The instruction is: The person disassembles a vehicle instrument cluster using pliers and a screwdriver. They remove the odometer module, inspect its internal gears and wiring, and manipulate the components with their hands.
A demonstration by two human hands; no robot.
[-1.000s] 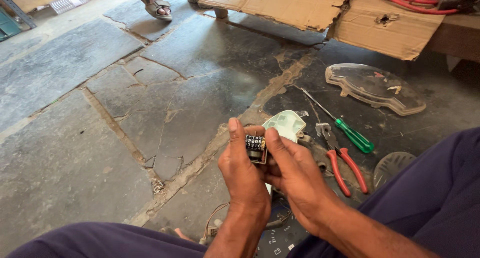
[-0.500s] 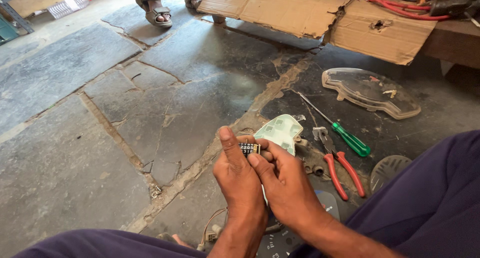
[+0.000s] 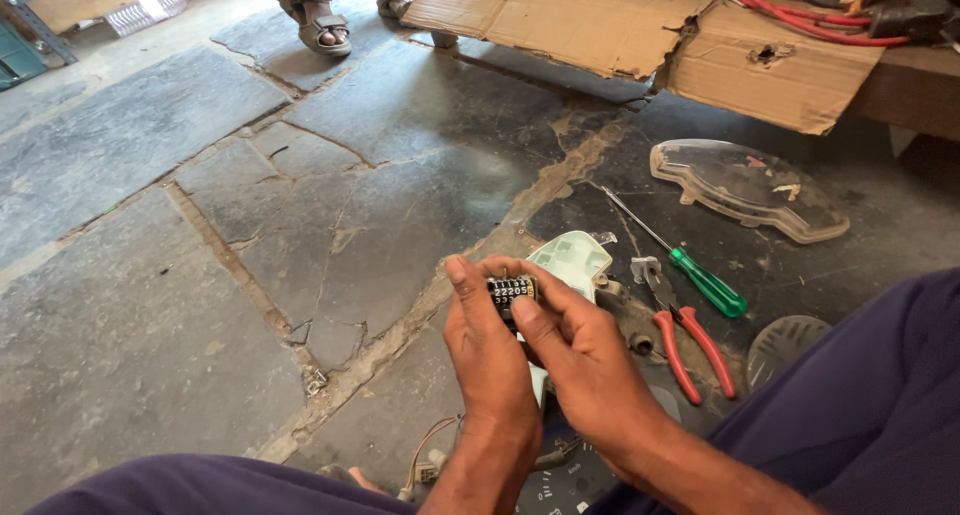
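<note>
1. Clear plastic bottle with red cap [image 3: 145,11], upper left of the frame: lies on its side at the floor's edge, label too small to tell.
2. Left hand [image 3: 490,360], lower centre: fingers curled closed round the small black counter block with white numeral wheels [image 3: 511,293], thumb up along its left side, bracing it face-up toward the camera.
3. Right hand [image 3: 585,360], just right of centre: closed on the same block, thumb pressing its lower edge, apparently to steady it.
4. Pale green plastic housing [image 3: 572,258], directly behind the hands, resting on the stone floor.
5. Green-handled screwdriver [image 3: 690,270] and red-handled pliers [image 3: 685,335], right of centre: laid side by side within reach.
6. Clear plastic instrument cover [image 3: 745,187], upper right, flat on the floor.
7. Torn brown cardboard sheet [image 3: 640,35], top right, spread over a bench edge.
</note>
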